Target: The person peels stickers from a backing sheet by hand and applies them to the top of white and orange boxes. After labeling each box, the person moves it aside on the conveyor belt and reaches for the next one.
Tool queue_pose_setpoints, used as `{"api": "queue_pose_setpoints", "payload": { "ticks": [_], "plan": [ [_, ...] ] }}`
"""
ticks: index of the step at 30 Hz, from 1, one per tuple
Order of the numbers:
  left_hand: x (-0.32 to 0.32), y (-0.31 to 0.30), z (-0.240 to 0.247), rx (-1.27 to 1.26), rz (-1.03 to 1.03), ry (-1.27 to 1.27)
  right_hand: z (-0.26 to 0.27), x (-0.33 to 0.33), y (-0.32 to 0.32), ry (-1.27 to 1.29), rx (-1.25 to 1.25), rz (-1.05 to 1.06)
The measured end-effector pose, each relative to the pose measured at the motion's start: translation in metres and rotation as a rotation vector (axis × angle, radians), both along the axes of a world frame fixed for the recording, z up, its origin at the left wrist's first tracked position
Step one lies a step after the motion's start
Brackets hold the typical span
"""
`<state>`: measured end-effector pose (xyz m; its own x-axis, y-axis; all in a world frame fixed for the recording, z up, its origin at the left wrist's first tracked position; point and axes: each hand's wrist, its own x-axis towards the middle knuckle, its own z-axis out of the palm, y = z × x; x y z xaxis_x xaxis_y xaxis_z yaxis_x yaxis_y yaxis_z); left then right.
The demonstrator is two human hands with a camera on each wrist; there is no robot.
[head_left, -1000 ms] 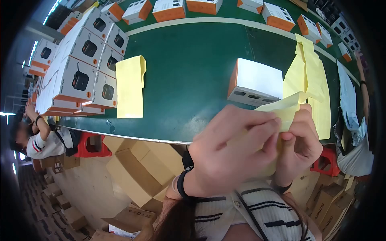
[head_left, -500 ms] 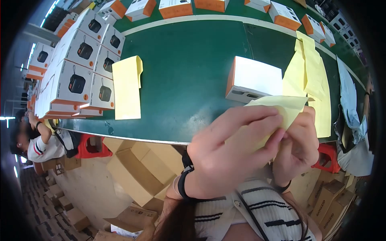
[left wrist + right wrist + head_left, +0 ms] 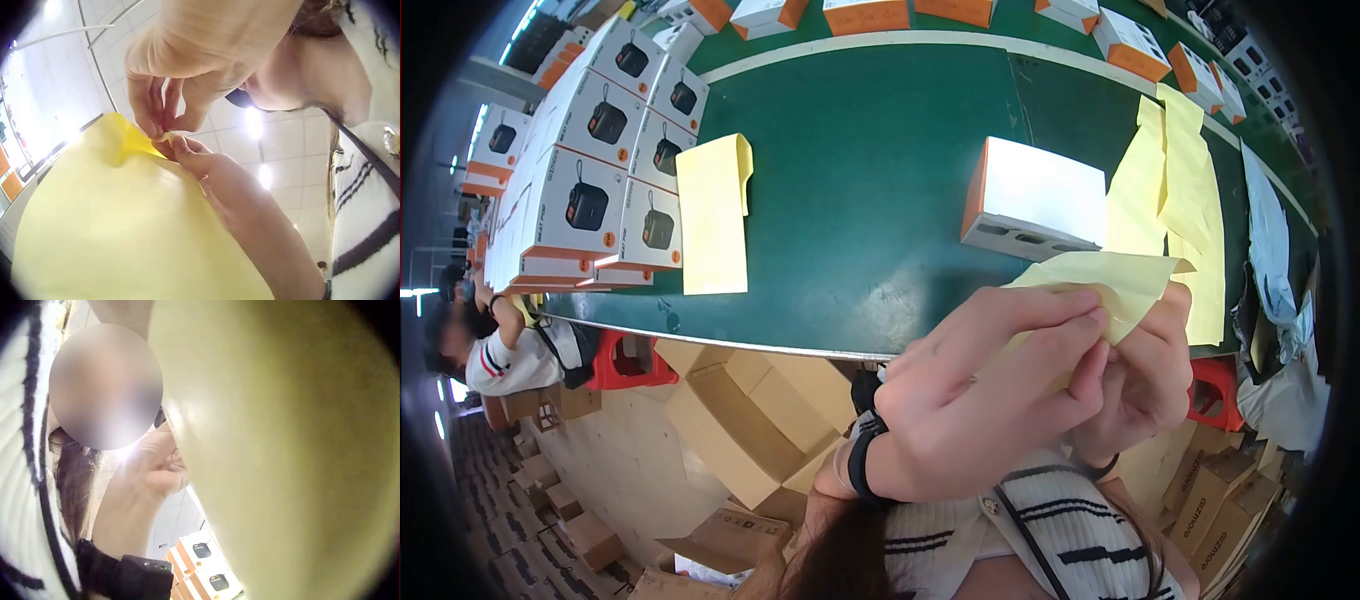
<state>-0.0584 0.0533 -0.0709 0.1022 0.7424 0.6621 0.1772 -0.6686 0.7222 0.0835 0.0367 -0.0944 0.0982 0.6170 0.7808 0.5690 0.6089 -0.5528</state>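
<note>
Your left hand (image 3: 990, 405) and right hand (image 3: 1148, 385) pinch the yellow sheet (image 3: 1135, 278) between them, and it looks light, floppy and easy to crease, so hold it softly by its edge.

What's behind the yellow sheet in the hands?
Beyond the yellow sheet, a white and orange box and more yellow sheets lie on the green table; whatever it covers can't be seen.

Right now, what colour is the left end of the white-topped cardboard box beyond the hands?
The box's left end is orange, clearest in the head view.
</note>
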Motion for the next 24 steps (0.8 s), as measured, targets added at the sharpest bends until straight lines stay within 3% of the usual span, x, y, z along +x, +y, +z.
{"api": "queue_pose_setpoints", "payload": {
  "ticks": [3,9,18,20,24],
  "plan": [
    [0.005,0.000,-0.006,0.033,0.089,0.005,-0.001,0.001,-0.002,-0.042,0.004,-0.001],
    [0.003,-0.003,-0.009,-0.003,0.075,0.015,-0.001,0.001,0.000,-0.094,0.012,0.032],
    [0.006,0.002,-0.010,0.077,0.094,-0.014,0.002,0.003,0.002,0.100,-0.128,0.182],
    [0.006,-0.001,-0.008,0.068,0.092,0.006,0.001,0.000,0.003,0.334,-0.171,0.285],
    [0.005,0.000,-0.010,0.101,0.088,0.055,0.001,0.004,0.001,0.272,-0.265,0.228]
  ]
}}
